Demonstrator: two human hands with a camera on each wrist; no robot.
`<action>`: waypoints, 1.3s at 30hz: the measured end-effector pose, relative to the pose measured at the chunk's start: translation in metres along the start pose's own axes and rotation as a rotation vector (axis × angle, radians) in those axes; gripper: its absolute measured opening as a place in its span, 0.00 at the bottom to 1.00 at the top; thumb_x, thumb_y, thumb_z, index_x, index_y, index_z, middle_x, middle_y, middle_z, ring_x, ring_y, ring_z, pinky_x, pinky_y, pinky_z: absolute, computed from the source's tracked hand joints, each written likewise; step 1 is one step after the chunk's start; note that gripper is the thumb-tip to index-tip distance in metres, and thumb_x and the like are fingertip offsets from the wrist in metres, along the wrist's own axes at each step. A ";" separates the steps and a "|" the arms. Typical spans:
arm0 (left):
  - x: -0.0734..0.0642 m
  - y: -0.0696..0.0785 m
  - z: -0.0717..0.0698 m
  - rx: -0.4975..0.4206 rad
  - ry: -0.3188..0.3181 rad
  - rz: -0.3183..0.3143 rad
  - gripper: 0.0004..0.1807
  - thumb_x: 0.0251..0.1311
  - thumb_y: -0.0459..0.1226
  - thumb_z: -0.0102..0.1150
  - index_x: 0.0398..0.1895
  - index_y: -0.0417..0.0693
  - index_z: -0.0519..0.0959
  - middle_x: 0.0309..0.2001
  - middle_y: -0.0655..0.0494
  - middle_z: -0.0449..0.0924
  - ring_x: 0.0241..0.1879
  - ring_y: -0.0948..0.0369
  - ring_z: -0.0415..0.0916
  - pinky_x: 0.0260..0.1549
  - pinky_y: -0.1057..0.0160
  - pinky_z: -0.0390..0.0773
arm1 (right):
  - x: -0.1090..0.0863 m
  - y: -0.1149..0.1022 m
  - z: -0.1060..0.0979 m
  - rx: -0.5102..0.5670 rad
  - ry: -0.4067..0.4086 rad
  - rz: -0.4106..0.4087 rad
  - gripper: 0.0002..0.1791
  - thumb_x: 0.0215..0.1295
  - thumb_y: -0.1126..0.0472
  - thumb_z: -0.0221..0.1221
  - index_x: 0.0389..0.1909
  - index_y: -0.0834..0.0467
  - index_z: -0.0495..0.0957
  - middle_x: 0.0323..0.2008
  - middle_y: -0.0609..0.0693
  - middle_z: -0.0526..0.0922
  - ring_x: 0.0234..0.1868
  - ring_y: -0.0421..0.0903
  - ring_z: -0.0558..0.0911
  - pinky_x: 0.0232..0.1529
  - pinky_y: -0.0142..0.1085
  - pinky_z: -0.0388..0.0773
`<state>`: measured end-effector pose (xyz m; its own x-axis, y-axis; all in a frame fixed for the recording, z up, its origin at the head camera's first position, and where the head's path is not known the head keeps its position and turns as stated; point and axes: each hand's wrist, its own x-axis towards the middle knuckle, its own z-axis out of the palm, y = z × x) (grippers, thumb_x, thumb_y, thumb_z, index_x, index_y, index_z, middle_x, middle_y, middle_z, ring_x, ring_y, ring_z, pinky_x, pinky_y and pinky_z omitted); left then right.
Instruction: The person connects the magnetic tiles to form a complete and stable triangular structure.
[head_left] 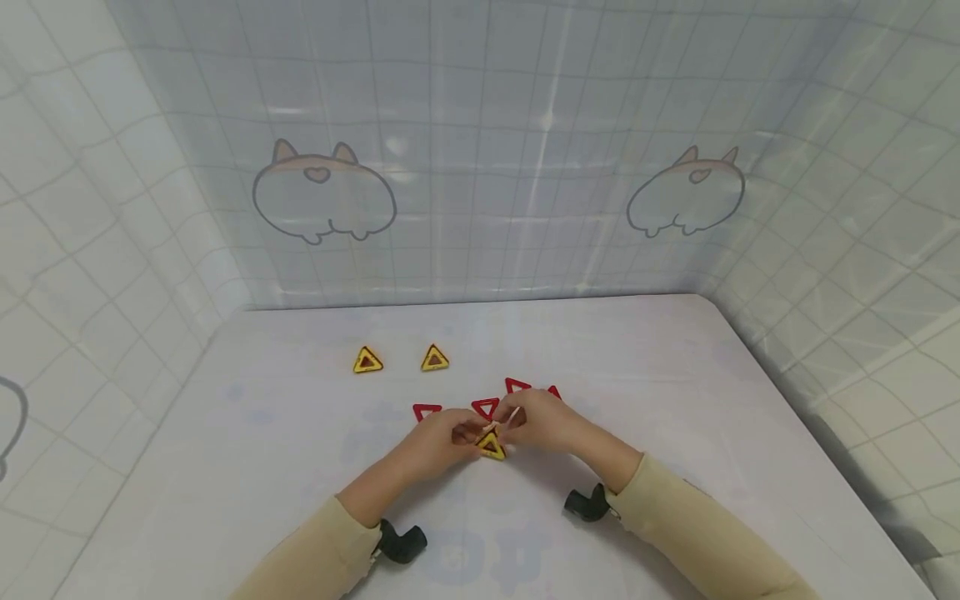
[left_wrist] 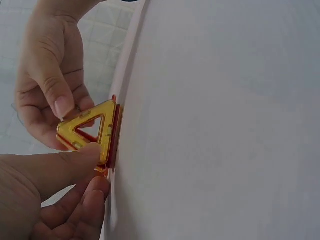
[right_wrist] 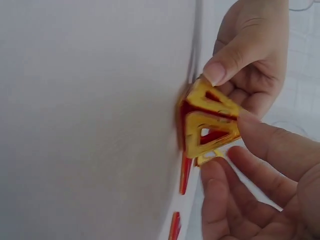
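Observation:
Near the middle of the table, both hands hold yellow triangular magnetic tiles [head_left: 491,447] with hollow centres, meeting at an angle. My left hand [head_left: 441,443] pinches them from the left, thumb on the face of one yellow tile [left_wrist: 106,131] in the left wrist view. From the right, my right hand [head_left: 546,419] pinches the same group. In the right wrist view two yellow faces [right_wrist: 202,145] lean together, with red showing along their edges. Fingers hide part of the group. Just beyond the hands lie red triangular tiles [head_left: 486,407], some partly covered.
Two yellow triangular pieces [head_left: 367,361] stand apart at the back left of the white table [head_left: 300,467]. A tiled-pattern sheet [head_left: 480,167] rises behind and at both sides. Dark devices [head_left: 402,543] are strapped at the wrists, close above the table.

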<state>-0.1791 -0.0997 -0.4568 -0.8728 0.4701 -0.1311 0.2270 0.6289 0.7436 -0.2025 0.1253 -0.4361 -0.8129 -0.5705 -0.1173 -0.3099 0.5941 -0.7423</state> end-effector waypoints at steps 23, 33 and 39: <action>-0.010 -0.032 -0.039 0.116 0.238 -0.202 0.22 0.54 0.40 0.75 0.53 0.50 0.82 0.53 0.52 0.77 0.53 0.54 0.72 0.57 0.50 0.74 | 0.000 -0.018 -0.006 -0.089 0.047 -0.073 0.07 0.58 0.61 0.72 0.37 0.52 0.86 0.37 0.41 0.82 0.35 0.39 0.81 0.38 0.32 0.79; -0.006 -0.042 -0.044 0.144 0.171 -0.232 0.24 0.55 0.39 0.75 0.57 0.51 0.81 0.56 0.51 0.75 0.55 0.53 0.70 0.57 0.48 0.73 | 0.017 -0.014 -0.047 -0.083 0.146 -0.005 0.09 0.61 0.64 0.69 0.42 0.55 0.85 0.36 0.44 0.83 0.34 0.39 0.81 0.34 0.34 0.79; -0.008 -0.041 -0.040 0.134 0.160 -0.248 0.23 0.54 0.39 0.75 0.53 0.50 0.81 0.50 0.54 0.76 0.50 0.56 0.71 0.53 0.51 0.76 | 0.040 -0.001 -0.062 -0.094 0.205 0.050 0.10 0.63 0.65 0.68 0.45 0.57 0.85 0.38 0.48 0.83 0.38 0.43 0.82 0.36 0.34 0.81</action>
<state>-0.1986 -0.1543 -0.4595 -0.9631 0.1953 -0.1850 0.0441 0.7931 0.6074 -0.2654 0.1370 -0.3997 -0.9085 -0.4178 -0.0093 -0.3034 0.6748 -0.6727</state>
